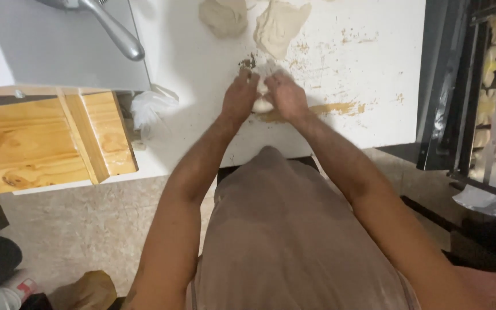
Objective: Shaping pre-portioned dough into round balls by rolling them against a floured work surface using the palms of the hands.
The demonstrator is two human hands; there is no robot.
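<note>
Both my hands are cupped around a small pale piece of dough [262, 103] on the white worktop [368, 69]. My left hand [240, 95] presses it from the left and my right hand [285, 95] from the right, fingers curled over it, so most of the piece is hidden. Two larger flattened dough lumps lie farther back on the worktop, one at the left [223, 17] and one at the right [279, 23].
A wooden board [41, 140] juts out at the left edge, with a grey metal machine and its lever handle [116, 31] behind it. A crumpled white plastic bag [150, 106] lies beside them. A black rack [472, 92] with trays of pale dough pieces stands at the right.
</note>
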